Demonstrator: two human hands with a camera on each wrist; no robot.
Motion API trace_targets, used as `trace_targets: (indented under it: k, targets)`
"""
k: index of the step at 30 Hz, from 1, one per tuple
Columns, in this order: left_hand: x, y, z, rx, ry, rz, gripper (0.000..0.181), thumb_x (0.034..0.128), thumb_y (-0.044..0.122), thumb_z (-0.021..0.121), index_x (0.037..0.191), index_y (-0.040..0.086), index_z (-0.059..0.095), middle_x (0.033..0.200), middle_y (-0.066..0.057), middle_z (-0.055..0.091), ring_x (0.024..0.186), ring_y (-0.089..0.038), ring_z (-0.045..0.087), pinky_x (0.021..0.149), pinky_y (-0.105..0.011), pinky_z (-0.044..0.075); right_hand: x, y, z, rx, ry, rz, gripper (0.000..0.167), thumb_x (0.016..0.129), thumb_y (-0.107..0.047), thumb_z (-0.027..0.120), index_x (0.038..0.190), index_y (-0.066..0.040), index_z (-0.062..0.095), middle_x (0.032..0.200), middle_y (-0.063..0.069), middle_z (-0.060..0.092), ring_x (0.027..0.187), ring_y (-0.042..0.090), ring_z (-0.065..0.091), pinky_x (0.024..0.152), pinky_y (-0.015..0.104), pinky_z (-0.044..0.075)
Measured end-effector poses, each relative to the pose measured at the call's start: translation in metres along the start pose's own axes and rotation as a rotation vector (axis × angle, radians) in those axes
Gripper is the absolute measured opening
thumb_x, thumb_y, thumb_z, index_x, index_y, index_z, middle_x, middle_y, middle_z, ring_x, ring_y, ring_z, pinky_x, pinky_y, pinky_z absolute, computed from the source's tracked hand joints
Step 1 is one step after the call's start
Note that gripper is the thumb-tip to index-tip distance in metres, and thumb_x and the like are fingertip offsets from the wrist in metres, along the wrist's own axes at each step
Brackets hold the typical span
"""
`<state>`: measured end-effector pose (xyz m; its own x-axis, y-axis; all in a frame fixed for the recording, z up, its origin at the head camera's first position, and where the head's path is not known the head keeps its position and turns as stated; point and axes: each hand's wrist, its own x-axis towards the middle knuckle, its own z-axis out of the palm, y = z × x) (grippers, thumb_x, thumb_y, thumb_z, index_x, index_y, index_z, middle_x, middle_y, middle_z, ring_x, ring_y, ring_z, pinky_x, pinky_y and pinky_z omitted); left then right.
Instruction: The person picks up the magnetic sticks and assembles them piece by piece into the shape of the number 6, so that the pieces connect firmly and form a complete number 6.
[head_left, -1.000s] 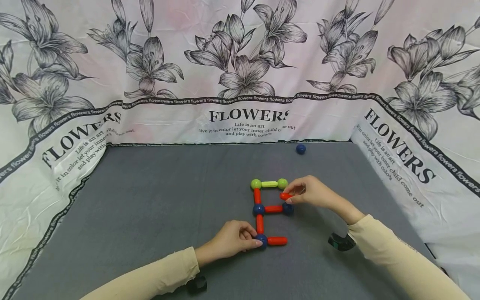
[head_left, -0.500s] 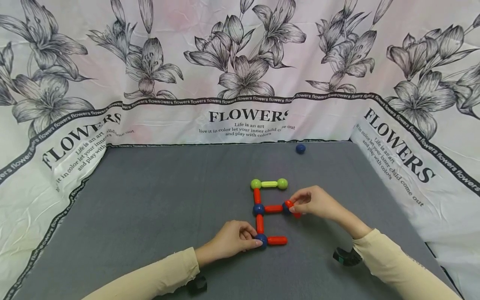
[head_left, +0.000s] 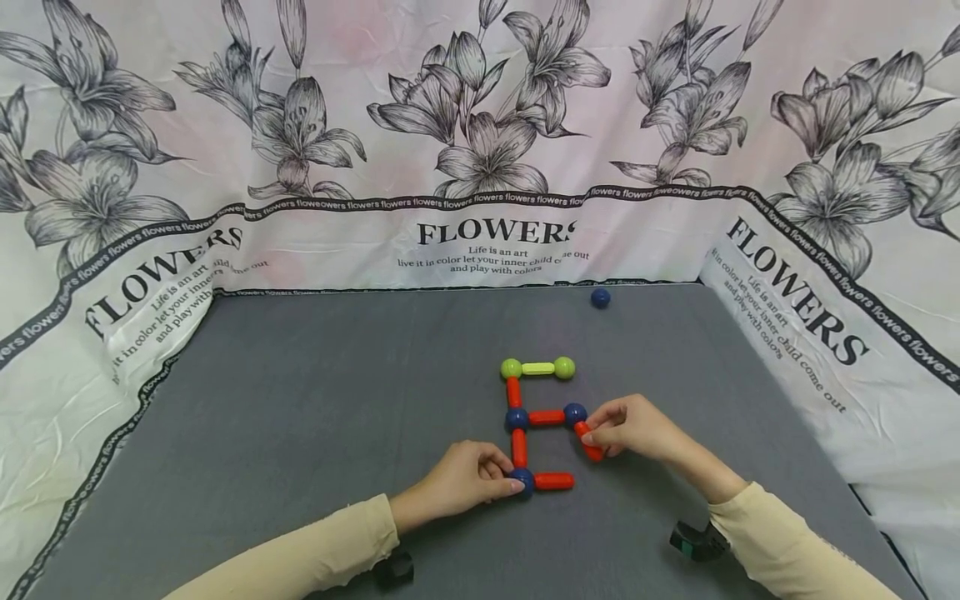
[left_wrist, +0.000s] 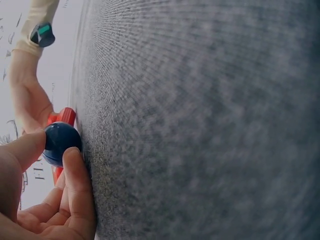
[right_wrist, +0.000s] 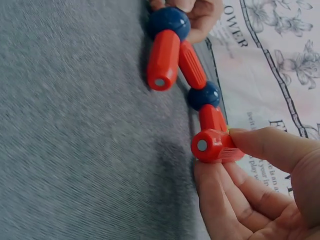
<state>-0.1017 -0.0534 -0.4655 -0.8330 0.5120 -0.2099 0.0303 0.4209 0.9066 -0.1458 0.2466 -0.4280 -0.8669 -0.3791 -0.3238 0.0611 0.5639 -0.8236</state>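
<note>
My left hand (head_left: 461, 479) pinches the lower-left blue ball (left_wrist: 61, 142) of a flat figure of balls and magnetic rods. From that ball a red rod (head_left: 555, 481) points right, its metal-tipped end bare. My right hand (head_left: 637, 429) holds another red magnetic rod (head_left: 593, 453) between thumb and fingers. Its upper end meets the right-hand blue ball (head_left: 575, 414), while its lower end slants down and right, showing a metal tip in the right wrist view. A middle red rod (head_left: 547, 417) links that ball to the left blue ball (head_left: 517, 418).
Two green balls joined by a light green rod (head_left: 537, 368) form the figure's top. A loose blue ball (head_left: 600, 297) lies near the back edge of the grey table (head_left: 322, 375). Flower-printed cloth (head_left: 480, 242) stands behind and at both sides.
My right hand has brought its red rod down from beside the upper right green ball to below the right-hand blue ball. My left hand stays on its ball.
</note>
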Motion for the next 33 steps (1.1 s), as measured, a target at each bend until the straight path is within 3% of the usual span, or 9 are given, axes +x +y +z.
trace_targets:
  k: [12, 19, 23, 28, 33]
  targets:
    - [0.001, 0.000, -0.001, 0.000, -0.008, -0.004, 0.025, 0.0849, 0.028, 0.079, 0.096, 0.008, 0.071, 0.073, 0.004, 0.066, 0.060, -0.008, 0.058, 0.053, -0.021, 0.051, -0.003, 0.003, 0.018, 0.062, 0.057, 0.145, 0.023, 0.082, -0.020, 0.079, 0.093, -0.001, 0.073, 0.075, 0.000, 0.074, 0.067, 0.012, 0.068, 0.066, 0.032, 0.060]
    - [0.001, 0.004, -0.004, 0.009, -0.043, -0.016, 0.024, 0.0859, 0.027, 0.078, 0.095, 0.007, 0.070, 0.072, 0.001, 0.069, 0.059, -0.009, 0.061, 0.055, -0.023, 0.054, -0.002, 0.007, 0.020, 0.058, 0.061, 0.141, 0.023, 0.081, -0.022, 0.079, 0.091, -0.002, 0.074, 0.073, 0.000, 0.074, 0.067, 0.011, 0.068, 0.065, 0.031, 0.060]
    - [0.005, 0.011, -0.012, 0.096, -0.097, -0.029, 0.025, 0.0862, 0.030, 0.078, 0.093, 0.007, 0.072, 0.070, 0.000, 0.070, 0.058, -0.008, 0.062, 0.053, -0.023, 0.052, -0.001, 0.008, 0.020, 0.064, 0.068, 0.142, 0.023, 0.081, -0.023, 0.079, 0.090, -0.002, 0.074, 0.074, 0.000, 0.074, 0.067, 0.012, 0.068, 0.065, 0.031, 0.060]
    - [0.013, 0.032, -0.025, 0.304, -0.043, 0.062, 0.022, 0.0861, 0.035, 0.077, 0.086, 0.013, 0.074, 0.070, 0.006, 0.069, 0.058, -0.003, 0.056, 0.053, -0.019, 0.046, -0.001, 0.009, 0.022, 0.072, 0.078, 0.144, 0.022, 0.082, -0.023, 0.079, 0.089, -0.003, 0.073, 0.074, 0.000, 0.074, 0.067, 0.012, 0.068, 0.065, 0.031, 0.060]
    - [0.034, 0.053, -0.026, 0.375, 0.009, 0.188, 0.020, 0.0874, 0.025, 0.077, 0.098, 0.009, 0.073, 0.083, 0.002, 0.072, 0.068, -0.002, 0.060, 0.063, -0.016, 0.050, -0.001, 0.010, 0.022, 0.082, 0.086, 0.146, 0.023, 0.082, -0.023, 0.079, 0.090, -0.003, 0.073, 0.073, -0.001, 0.074, 0.067, 0.012, 0.068, 0.065, 0.031, 0.060]
